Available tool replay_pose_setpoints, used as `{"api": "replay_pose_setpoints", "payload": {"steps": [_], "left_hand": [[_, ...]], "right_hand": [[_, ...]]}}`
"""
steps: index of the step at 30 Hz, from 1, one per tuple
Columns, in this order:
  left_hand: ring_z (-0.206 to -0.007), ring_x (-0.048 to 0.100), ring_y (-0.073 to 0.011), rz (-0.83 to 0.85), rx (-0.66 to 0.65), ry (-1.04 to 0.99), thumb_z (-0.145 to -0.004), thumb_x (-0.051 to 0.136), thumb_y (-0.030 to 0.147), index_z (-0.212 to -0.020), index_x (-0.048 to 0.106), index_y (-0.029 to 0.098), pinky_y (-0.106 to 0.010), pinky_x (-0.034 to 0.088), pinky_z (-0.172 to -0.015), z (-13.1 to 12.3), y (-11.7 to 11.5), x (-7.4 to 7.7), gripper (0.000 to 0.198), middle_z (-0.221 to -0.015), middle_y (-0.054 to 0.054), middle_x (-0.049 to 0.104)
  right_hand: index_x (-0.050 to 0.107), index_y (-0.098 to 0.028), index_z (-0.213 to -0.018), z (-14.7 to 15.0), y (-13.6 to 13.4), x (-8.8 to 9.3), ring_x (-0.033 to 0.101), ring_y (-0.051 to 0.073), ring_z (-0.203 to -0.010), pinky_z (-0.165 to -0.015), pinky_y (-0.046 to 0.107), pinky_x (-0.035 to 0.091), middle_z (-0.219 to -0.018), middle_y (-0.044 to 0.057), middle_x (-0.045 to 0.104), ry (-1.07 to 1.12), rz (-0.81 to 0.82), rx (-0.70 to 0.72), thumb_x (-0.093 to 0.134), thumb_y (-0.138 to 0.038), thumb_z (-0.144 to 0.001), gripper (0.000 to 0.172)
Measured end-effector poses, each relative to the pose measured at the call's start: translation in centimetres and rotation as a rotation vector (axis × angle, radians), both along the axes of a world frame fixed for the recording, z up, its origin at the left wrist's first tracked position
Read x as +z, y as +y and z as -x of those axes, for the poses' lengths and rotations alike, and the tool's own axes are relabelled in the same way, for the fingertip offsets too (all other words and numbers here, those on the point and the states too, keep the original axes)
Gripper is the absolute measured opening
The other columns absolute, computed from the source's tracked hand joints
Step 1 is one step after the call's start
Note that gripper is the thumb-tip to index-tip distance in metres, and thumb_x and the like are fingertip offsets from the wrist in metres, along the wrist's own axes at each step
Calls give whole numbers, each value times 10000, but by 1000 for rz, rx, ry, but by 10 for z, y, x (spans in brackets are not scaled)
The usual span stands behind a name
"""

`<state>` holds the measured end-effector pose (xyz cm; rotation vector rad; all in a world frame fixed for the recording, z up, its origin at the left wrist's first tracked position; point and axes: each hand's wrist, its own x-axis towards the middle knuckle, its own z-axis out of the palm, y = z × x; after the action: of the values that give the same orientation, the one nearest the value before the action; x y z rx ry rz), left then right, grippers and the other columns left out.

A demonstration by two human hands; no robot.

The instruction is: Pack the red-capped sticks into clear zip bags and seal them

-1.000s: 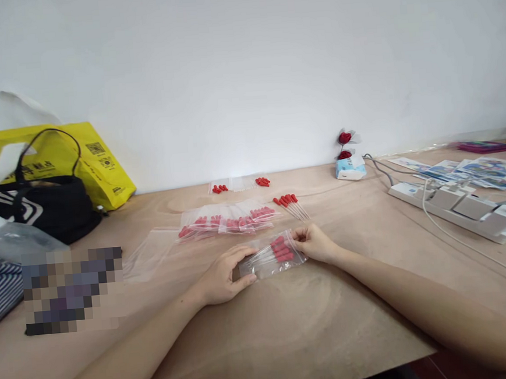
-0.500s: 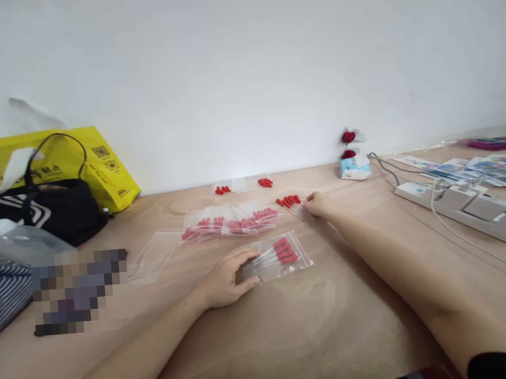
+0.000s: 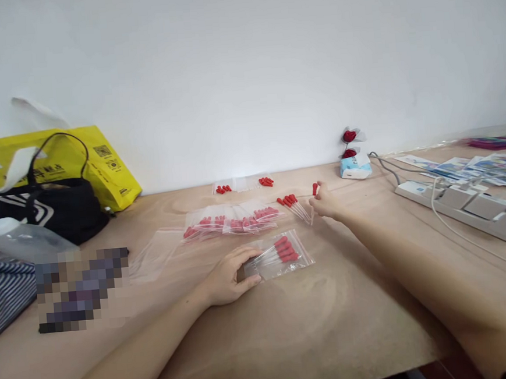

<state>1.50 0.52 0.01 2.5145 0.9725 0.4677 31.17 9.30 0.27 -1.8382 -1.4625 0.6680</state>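
My left hand (image 3: pixel 231 276) is closed on the left end of a clear zip bag (image 3: pixel 304 258), thumb at the near side and fingers at the far side. Inside that bag lie several droppers (image 3: pixel 286 249) with red bulbs and thin clear stems. My right hand (image 3: pixel 324 202) is farther away, pinching a single dropper (image 3: pixel 315 189), its red bulb standing up above the fingers. Just left of that hand a small fan of loose droppers (image 3: pixel 289 202) rests on the table, bulbs pointing away from me.
Filled zip bags (image 3: pixel 238 221) overlap in the middle; another bag (image 3: pixel 244 184) lies by the wall. Flat bags (image 3: pixel 157 252) are on the left. A yellow bag (image 3: pixel 115 165), black bag (image 3: pixel 74 209) and plastic bottle (image 3: pixel 29 239) stand far left. On the right is a power strip (image 3: pixel 456 205) with cables.
My right hand has lifted one dropper up from the loose group, its bulb now raised apart from the others. My left hand stays on the zip bag.
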Motion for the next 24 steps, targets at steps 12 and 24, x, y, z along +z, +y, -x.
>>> {"api": "replay_pose_setpoints", "payload": {"steps": [12,24], "left_hand": [[-1160,435,-222,-5,28,21,-775,530,319,-1171,471,214,-393,354,-983,0,1,-1,414,-1225,-61,507],[-1150,442,-229,-41,92,26,-779,521,362,-1162,476,207,-390,361,-979,-1,1,-5,416,-1233,-69,495]], "right_hand": [[157,-227,-1221,27,-81,-21,497,83,-446,-428,234,472,-647,-87,446,740,-179,49,538,-240,-653,684],[284,-240,-949,37,-101,-21,595,114,-547,-541,264,515,-622,-64,540,976,-74,91,587,-308,-687,406]]}}
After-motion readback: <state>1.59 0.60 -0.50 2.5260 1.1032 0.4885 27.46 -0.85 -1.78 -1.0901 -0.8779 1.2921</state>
